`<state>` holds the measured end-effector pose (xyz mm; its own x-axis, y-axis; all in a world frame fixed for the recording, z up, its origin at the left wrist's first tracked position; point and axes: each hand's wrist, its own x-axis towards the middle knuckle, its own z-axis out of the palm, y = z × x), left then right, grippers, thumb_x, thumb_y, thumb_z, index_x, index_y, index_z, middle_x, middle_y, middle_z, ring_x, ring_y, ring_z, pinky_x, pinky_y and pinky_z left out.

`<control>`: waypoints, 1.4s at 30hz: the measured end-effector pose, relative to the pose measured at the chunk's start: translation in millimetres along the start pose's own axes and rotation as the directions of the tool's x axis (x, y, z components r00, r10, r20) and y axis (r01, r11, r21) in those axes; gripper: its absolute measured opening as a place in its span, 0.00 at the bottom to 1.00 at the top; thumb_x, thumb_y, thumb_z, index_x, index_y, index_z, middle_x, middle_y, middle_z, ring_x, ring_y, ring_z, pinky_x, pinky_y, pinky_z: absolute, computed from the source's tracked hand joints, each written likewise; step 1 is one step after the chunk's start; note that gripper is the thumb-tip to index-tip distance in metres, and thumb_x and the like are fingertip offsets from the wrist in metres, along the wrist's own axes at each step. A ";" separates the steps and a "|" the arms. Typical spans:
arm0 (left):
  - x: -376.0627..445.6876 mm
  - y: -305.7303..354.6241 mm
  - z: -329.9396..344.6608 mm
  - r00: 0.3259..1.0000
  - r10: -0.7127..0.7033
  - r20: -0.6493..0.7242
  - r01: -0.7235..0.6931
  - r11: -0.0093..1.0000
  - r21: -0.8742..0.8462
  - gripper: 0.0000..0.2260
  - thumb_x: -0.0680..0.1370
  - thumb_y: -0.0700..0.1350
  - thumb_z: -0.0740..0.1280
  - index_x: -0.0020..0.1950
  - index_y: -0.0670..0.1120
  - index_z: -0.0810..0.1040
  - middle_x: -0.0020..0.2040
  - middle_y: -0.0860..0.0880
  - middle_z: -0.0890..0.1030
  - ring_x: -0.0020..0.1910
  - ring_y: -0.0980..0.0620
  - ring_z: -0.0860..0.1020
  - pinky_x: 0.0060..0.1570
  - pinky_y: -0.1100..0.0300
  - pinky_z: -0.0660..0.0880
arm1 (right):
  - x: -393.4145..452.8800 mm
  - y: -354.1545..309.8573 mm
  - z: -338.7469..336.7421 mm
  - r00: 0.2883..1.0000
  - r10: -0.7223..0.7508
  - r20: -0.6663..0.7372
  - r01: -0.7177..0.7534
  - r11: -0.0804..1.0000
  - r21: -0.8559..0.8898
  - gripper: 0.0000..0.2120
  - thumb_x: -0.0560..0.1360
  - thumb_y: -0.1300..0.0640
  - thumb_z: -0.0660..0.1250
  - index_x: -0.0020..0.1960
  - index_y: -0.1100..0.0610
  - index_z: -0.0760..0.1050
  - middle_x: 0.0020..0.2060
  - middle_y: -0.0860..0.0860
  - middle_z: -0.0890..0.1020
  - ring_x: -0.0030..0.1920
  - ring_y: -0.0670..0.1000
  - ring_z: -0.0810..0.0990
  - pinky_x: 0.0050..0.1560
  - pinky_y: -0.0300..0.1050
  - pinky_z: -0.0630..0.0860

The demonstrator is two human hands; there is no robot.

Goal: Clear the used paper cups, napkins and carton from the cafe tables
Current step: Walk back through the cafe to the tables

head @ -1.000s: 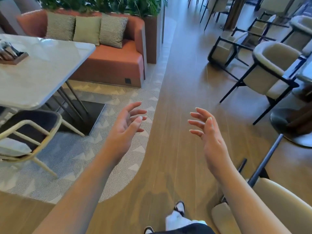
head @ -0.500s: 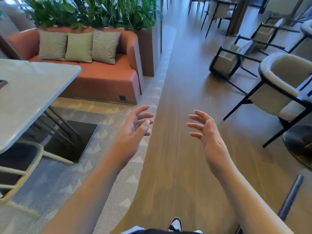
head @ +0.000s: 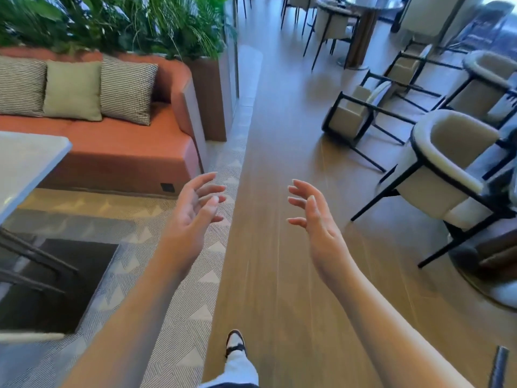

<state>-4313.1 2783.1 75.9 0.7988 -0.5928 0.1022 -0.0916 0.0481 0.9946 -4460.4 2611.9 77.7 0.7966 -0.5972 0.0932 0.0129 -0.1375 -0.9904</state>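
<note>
Holding nothing, the left hand [head: 193, 217] and right hand [head: 313, 219] hang apart over the wooden floor [head: 279, 275], fingers loosely spread. No cups, napkins or carton show; the white table [head: 25, 163] at left is mostly cropped. An orange sofa [head: 117, 147] lies beyond, and cream chairs [head: 447, 163], somewhat blurred, crowd the right.

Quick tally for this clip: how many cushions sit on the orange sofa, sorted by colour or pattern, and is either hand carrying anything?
Checked cushions: 2, one at the frame's left edge and one on the right
Plain green cushion: 1
Total on the orange sofa: 3
Left hand: 0 items, fingers relaxed
Right hand: 0 items, fingers relaxed
</note>
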 end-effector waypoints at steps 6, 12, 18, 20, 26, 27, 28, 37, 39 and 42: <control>113.5 3.6 -14.6 0.998 0.041 0.045 -0.040 0.999 -0.028 0.20 0.75 0.57 0.65 0.67 0.60 0.75 0.60 0.53 0.81 0.60 0.56 0.80 0.51 0.61 0.78 | 104.5 0.5 26.8 0.999 -0.003 -0.033 0.005 0.999 0.042 0.20 0.80 0.41 0.50 0.68 0.44 0.70 0.65 0.43 0.77 0.64 0.42 0.76 0.61 0.46 0.76; 217.1 2.8 -2.7 0.997 0.067 0.034 -0.064 0.996 -0.069 0.17 0.79 0.46 0.61 0.67 0.55 0.72 0.61 0.47 0.79 0.57 0.58 0.80 0.50 0.63 0.79 | 198.2 4.1 26.4 0.998 -0.008 -0.066 0.012 0.999 0.052 0.19 0.81 0.44 0.50 0.68 0.45 0.70 0.65 0.43 0.77 0.64 0.43 0.76 0.62 0.47 0.76; 316.7 -14.6 31.1 0.997 0.044 0.069 -0.041 0.998 -0.048 0.17 0.79 0.46 0.60 0.68 0.54 0.72 0.61 0.49 0.79 0.58 0.57 0.80 0.52 0.61 0.80 | 300.4 27.4 2.8 0.997 -0.008 -0.071 0.011 0.999 0.037 0.21 0.81 0.41 0.49 0.69 0.45 0.68 0.66 0.43 0.75 0.64 0.42 0.76 0.64 0.47 0.76; 354.0 -20.8 45.2 0.996 0.052 0.070 -0.050 0.998 -0.028 0.17 0.79 0.47 0.60 0.68 0.55 0.72 0.60 0.50 0.80 0.58 0.57 0.80 0.52 0.61 0.80 | 338.9 35.9 -10.4 0.997 -0.022 -0.075 0.025 0.999 0.044 0.20 0.81 0.41 0.50 0.69 0.44 0.68 0.66 0.44 0.75 0.64 0.43 0.76 0.63 0.47 0.76; 461.1 -28.5 94.0 0.998 0.017 0.067 -0.017 1.000 0.006 0.17 0.80 0.47 0.61 0.69 0.54 0.73 0.60 0.51 0.80 0.58 0.57 0.80 0.50 0.61 0.79 | 453.8 44.6 -60.2 0.997 -0.028 -0.071 0.034 0.996 0.080 0.20 0.81 0.41 0.50 0.69 0.45 0.68 0.65 0.43 0.76 0.64 0.43 0.76 0.60 0.43 0.76; 478.1 -28.8 101.9 0.998 0.016 0.065 -0.017 1.000 0.006 0.17 0.79 0.47 0.61 0.69 0.54 0.73 0.60 0.51 0.80 0.58 0.58 0.80 0.50 0.62 0.78 | 472.8 45.1 -68.5 0.997 -0.030 -0.073 0.037 0.995 0.088 0.20 0.81 0.42 0.50 0.69 0.46 0.69 0.65 0.44 0.76 0.63 0.44 0.77 0.59 0.43 0.75; 494.9 -28.7 109.0 0.998 0.018 0.066 -0.019 1.000 0.006 0.17 0.79 0.47 0.61 0.69 0.53 0.72 0.60 0.51 0.80 0.57 0.58 0.80 0.49 0.63 0.78 | 491.1 45.2 -75.7 0.997 -0.030 -0.072 0.037 0.995 0.091 0.20 0.81 0.43 0.50 0.68 0.46 0.69 0.64 0.44 0.76 0.63 0.44 0.77 0.58 0.43 0.75; 633.1 -34.2 136.6 0.998 0.042 0.049 -0.042 0.999 0.000 0.19 0.79 0.46 0.60 0.71 0.50 0.71 0.63 0.45 0.78 0.58 0.56 0.80 0.53 0.60 0.80 | 628.1 57.8 -110.5 0.997 -0.033 -0.068 0.038 0.996 0.076 0.19 0.81 0.40 0.51 0.67 0.43 0.70 0.63 0.43 0.77 0.63 0.43 0.78 0.60 0.46 0.77; 670.2 -39.3 135.8 0.998 0.049 0.051 -0.048 0.999 -0.011 0.19 0.80 0.47 0.60 0.71 0.51 0.71 0.63 0.46 0.79 0.60 0.54 0.79 0.54 0.57 0.79 | 663.6 61.9 -116.8 0.996 -0.024 -0.082 0.029 0.998 0.063 0.18 0.81 0.43 0.50 0.67 0.42 0.70 0.64 0.43 0.77 0.63 0.43 0.78 0.61 0.47 0.77; 729.1 -47.8 132.0 0.997 0.055 0.048 -0.054 0.998 -0.008 0.18 0.80 0.47 0.61 0.70 0.54 0.72 0.63 0.46 0.79 0.61 0.54 0.79 0.56 0.53 0.78 | 721.7 70.4 -118.9 0.994 -0.028 -0.103 0.033 0.998 0.051 0.18 0.81 0.43 0.50 0.67 0.41 0.70 0.64 0.43 0.77 0.63 0.43 0.78 0.62 0.48 0.77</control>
<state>-3804.8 2242.4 100.8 0.7631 -0.6272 0.1557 -0.1305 0.0865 0.9877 -3956.4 2077.2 87.3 0.7298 -0.6711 0.1306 0.0700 -0.1167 -0.9907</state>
